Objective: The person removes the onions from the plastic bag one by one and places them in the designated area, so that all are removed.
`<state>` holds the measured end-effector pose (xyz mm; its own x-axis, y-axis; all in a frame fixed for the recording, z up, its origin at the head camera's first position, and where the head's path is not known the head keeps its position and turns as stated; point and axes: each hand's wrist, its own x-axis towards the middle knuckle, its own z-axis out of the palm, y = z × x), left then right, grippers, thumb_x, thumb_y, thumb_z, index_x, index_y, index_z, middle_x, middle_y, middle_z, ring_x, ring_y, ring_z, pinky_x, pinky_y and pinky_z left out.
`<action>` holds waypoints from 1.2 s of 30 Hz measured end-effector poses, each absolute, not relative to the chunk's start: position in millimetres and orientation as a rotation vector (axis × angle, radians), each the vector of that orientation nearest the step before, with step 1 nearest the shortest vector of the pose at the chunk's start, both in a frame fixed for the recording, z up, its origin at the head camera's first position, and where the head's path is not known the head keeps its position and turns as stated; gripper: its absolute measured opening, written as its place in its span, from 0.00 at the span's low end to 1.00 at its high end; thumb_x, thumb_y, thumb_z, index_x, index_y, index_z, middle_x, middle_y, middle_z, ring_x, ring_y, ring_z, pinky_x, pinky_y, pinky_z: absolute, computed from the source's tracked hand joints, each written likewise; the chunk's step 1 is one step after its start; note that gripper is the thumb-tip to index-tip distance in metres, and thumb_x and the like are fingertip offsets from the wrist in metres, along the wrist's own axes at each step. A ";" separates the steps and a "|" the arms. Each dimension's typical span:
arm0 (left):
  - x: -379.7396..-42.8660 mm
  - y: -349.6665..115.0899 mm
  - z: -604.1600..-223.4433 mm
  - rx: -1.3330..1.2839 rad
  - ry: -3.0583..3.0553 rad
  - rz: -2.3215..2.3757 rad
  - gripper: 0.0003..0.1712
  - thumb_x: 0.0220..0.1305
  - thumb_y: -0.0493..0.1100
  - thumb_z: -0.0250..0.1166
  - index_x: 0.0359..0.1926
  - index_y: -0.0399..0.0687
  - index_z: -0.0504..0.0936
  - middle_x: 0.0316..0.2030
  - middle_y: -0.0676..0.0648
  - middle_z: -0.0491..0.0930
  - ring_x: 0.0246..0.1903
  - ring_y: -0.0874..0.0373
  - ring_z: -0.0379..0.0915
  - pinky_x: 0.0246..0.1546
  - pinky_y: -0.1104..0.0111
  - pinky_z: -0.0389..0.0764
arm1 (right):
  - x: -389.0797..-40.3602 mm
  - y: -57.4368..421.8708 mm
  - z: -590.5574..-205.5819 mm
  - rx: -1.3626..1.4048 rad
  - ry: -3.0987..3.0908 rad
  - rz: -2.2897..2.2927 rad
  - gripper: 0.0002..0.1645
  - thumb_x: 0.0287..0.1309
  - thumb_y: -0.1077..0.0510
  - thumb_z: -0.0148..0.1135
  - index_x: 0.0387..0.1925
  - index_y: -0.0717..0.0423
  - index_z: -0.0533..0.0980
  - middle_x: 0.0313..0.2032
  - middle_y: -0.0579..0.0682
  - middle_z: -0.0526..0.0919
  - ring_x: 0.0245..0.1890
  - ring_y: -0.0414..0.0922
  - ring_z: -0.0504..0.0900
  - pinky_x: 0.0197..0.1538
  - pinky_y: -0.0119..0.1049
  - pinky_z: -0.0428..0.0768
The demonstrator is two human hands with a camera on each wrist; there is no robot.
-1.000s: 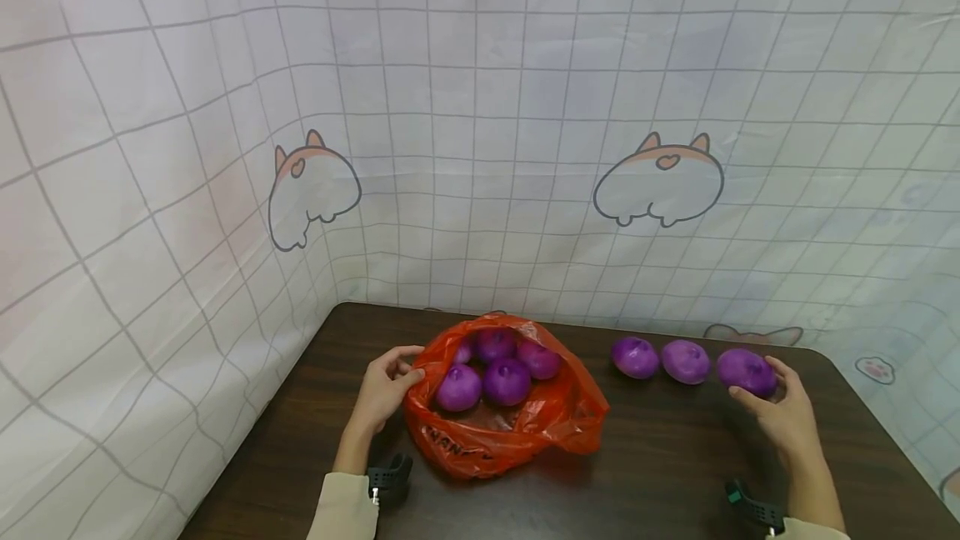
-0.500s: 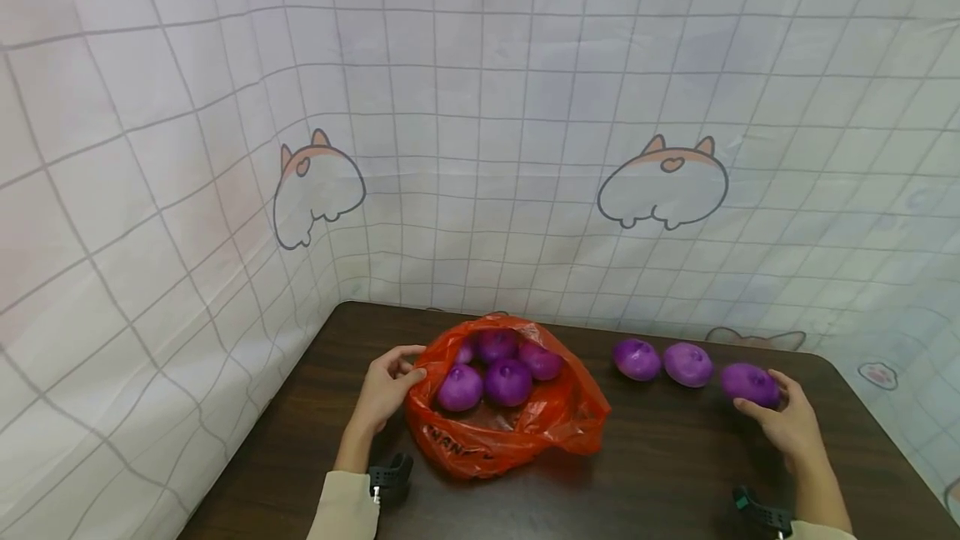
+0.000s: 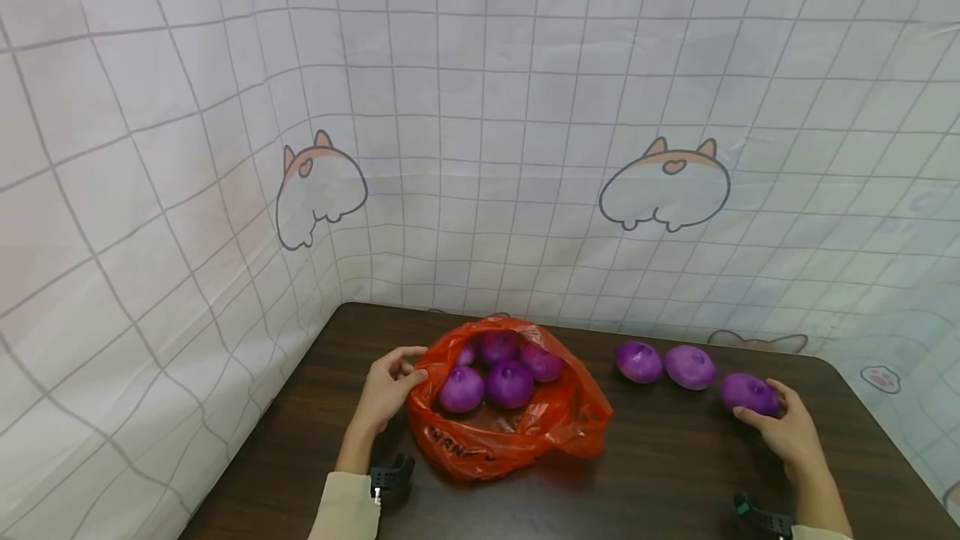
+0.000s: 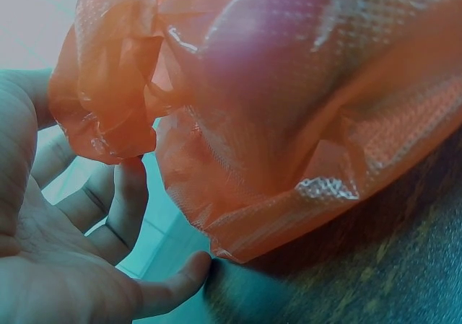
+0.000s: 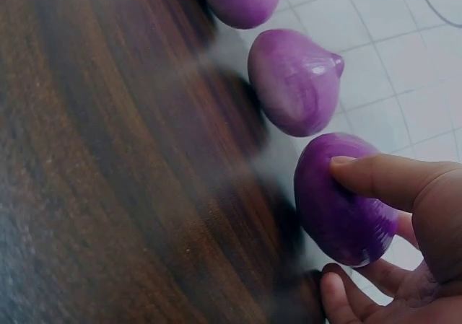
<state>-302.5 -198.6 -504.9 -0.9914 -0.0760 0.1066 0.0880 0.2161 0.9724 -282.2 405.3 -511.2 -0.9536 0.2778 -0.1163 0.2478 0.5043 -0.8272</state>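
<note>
A red plastic bag (image 3: pixel 480 457) lies on the table with its mouth spread, and several purple onions (image 3: pixel 510 383) show inside. At the bag's left rim is my left hand (image 3: pixel 382 390), its fingers curled at the edge of the film; in the left wrist view part of the fingers is hidden behind the red plastic (image 4: pixel 108 86). Far to the right, my right hand (image 3: pixel 795 432) grips a dark purple onion (image 3: pixel 748 394) between thumb and fingers. Whether this onion touches the table is hard to tell. Two more onions (image 3: pixel 638 362) (image 3: pixel 690 367) lie side by side to its left.
The dark wooden table (image 3: pixel 652 473) ends at the back against a white gridded cloth (image 3: pixel 480 190) with corgi drawings. The same cloth hangs along the left side. Each wrist wears a black strap (image 3: pixel 392 477).
My right hand and the onion in it have come slightly nearer, away from the back cloth. The left hand and the bag stay in place, while the view has shifted a little.
</note>
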 end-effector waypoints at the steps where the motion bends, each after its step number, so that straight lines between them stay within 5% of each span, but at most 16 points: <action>1: -302.5 -198.8 -504.9 -0.012 -2.345 -1.886 0.20 0.63 0.33 0.68 0.56 0.49 0.84 0.32 0.43 0.79 0.28 0.56 0.70 0.26 0.71 0.73 | -282.2 405.3 -511.7 -0.468 -2.697 1.475 0.60 0.67 0.50 0.65 0.80 0.63 0.36 0.76 0.78 0.45 0.74 0.74 0.50 0.69 0.67 0.61; 36: -302.8 -200.2 -506.0 -0.036 -2.333 -1.881 0.20 0.63 0.33 0.68 0.56 0.48 0.84 0.31 0.44 0.78 0.27 0.58 0.69 0.26 0.71 0.72 | -282.7 407.1 -517.3 -0.489 -2.613 1.586 0.61 0.66 0.50 0.67 0.81 0.60 0.35 0.77 0.77 0.42 0.75 0.71 0.51 0.70 0.64 0.62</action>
<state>-302.8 -200.2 -506.0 -0.9892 -0.0717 0.1275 0.1094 0.2160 0.9703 -282.7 407.1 -517.3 -0.9491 0.2899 -0.1231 0.2431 0.4255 -0.8717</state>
